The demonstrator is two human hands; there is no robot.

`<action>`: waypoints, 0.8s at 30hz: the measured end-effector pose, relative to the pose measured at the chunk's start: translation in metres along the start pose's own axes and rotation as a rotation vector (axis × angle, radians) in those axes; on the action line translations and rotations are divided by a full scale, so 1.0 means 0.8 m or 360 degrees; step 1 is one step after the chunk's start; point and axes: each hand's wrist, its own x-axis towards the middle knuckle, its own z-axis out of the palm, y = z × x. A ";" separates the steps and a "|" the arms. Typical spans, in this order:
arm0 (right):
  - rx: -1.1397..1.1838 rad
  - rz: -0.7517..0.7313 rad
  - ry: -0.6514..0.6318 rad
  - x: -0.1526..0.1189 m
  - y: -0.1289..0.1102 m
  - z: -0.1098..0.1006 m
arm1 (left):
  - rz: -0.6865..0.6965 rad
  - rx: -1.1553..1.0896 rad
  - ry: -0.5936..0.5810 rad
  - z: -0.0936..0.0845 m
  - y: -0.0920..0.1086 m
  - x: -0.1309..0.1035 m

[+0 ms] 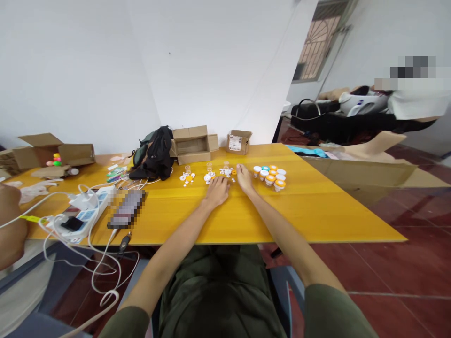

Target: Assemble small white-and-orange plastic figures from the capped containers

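My left hand (217,190) lies palm down on the yellow table (296,211), its fingers apart and bent over the edge of a group of small white pieces (207,178). Opposite it, my right hand (244,177) stands on its edge with the fingers stretched out, beside more small white and orange pieces (228,173). Neither hand visibly holds anything, though the right palm is hidden. Behind the pieces stand small clear cups (209,167). To the right of my right hand, several small lidded jars (270,179) with orange, white and teal lids stand grouped together. Another scatter of white and orange pieces (188,178) lies further left.
An open cardboard box (192,149), a smaller box (238,142) and a black bag (155,155) stand along the wall. On the left are a phone (127,210), a power strip (88,213) with tangled cables and another person's arm (10,225). A large carton (352,171) adjoins the right edge.
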 end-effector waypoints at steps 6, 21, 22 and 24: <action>-0.0030 -0.0081 -0.0038 -0.023 0.012 -0.007 | -0.0052 -0.0005 0.0059 0.000 -0.001 -0.001; -0.0692 -0.0406 0.0195 -0.042 -0.008 -0.079 | -0.0630 -0.0052 0.0071 -0.004 -0.020 0.009; -0.0727 -0.0382 0.0240 -0.040 -0.007 -0.083 | -0.0615 -0.0059 0.0072 -0.005 -0.023 0.010; -0.0790 -0.0346 0.0317 -0.037 -0.001 -0.090 | -0.0624 -0.0040 0.0041 -0.011 -0.024 0.013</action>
